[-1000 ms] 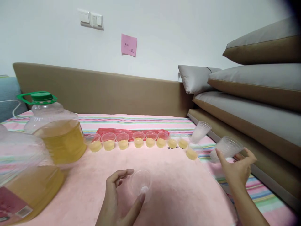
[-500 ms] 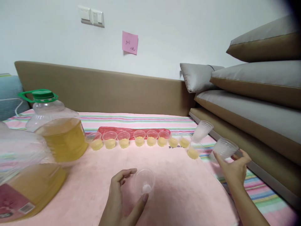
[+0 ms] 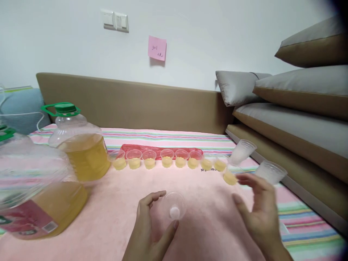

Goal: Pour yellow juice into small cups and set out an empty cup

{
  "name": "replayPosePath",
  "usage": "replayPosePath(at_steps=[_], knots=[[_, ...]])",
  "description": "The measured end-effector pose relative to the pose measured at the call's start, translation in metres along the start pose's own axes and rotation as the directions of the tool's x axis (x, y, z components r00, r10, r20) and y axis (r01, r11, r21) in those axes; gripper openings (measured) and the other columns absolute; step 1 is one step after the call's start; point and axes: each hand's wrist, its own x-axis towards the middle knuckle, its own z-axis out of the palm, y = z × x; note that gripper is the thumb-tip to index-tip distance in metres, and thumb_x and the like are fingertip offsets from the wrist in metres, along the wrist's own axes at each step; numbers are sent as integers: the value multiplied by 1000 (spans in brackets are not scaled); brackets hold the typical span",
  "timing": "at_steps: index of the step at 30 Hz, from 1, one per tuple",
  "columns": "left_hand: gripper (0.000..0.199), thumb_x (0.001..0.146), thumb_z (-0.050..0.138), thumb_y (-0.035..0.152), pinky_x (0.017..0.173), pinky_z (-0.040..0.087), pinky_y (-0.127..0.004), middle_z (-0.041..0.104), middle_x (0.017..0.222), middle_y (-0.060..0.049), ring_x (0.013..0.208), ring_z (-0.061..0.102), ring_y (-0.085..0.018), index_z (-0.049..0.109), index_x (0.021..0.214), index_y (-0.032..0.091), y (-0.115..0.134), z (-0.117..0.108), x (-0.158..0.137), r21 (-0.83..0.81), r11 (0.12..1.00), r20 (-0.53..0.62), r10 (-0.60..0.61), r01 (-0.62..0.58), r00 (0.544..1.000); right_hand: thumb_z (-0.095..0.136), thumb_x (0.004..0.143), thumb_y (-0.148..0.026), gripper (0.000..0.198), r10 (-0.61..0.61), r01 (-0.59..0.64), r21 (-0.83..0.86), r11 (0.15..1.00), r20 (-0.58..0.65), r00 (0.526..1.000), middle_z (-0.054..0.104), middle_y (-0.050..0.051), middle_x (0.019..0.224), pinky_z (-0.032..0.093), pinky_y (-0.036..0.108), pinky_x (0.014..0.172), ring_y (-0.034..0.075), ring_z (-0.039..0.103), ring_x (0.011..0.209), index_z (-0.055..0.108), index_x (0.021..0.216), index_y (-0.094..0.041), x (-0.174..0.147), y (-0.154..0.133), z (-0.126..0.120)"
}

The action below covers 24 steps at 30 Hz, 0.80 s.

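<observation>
Plastic cup (image 3: 181,203) faces mouth upward, axis near upright (left hand (image 3: 146,223) gripping, right hand (image 3: 261,206) spread).

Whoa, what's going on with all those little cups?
Someone's left hand is holding a clear cup that shows a white patch at the bottom. Their right hand looks blurry and open, with nothing in it that I can see. Farther back, nine cups have something yellow inside. Two big jugs of yellow liquid stand on the left, and two cup stacks are on the right.
</observation>
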Motion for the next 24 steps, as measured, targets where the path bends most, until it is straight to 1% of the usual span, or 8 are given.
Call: replayPosePath(at_steps=[2,4,7,9,10,12,15,24], knots=[[51,91,65,51,119,30,-66,52,142,-8,137,46,-32,44,134,33,-3,-1,1,5,1000,7,24,-24,1000,71,100,-50,47,-47,30,72,997,256,965,57,10,129,51,45,95,29,58,111,55,135,-23,-9,-18,19],[51,91,65,50,120,31,-65,52,143,-8,139,46,-32,44,135,33,-4,-2,2,6,999,6,37,-37,999,74,99,-50,51,-56,-12,149,989,440,896,54,7,135,50,43,99,28,54,119,53,139,-27,-17,-31,34],[51,93,64,48,120,33,-61,51,144,-5,140,46,-29,42,137,35,-6,-5,3,16,999,19,37,-37,999,79,94,-49,58,46,-209,198,958,612,790,51,4,140,45,43,107,28,49,128,51,140,-30,-24,-42,48],[51,94,63,47,121,34,-59,50,145,-4,141,45,-27,40,138,37,-7,-6,3,33,999,41,29,-30,999,80,91,-47,59,112,-331,203,922,678,727,51,3,141,43,44,109,27,47,130,52,140,-31,-27,-46,55],[51,94,63,47,122,34,-59,49,146,-3,141,44,-27,40,138,38,-7,-6,3,41,999,51,25,-27,998,80,90,-47,58,135,-373,205,905,694,708,51,2,141,43,43,108,27,48,130,53,139,-32,-27,-47,58],[50,95,63,47,122,33,-59,48,147,-2,142,43,-26,39,138,39,-8,-7,3,46,999,63,12,-15,998,81,88,-46,57,161,-423,213,881,705,690,52,2,140,44,43,107,27,49,128,55,137,-32,-29,-49,62],[50,95,62,47,122,34,-58,48,147,-2,143,42,-25,39,138,39,-9,-6,3,39,999,66,-1,-2,998,82,87,-46,55,180,-451,222,865,700,691,54,2,137,44,43,106,28,50,126,57,134,-31,-29,-49,67],[47,98,58,48,123,32,-56,45,149,-1,145,39,-24,36,139,40,-10,-7,4,42,999,107,-35,31,994,82,89,-44,51,155,-439,261,860,685,712,58,1,131,44,41,104,25,53,121,57,131,-31,-29,-46,71]])
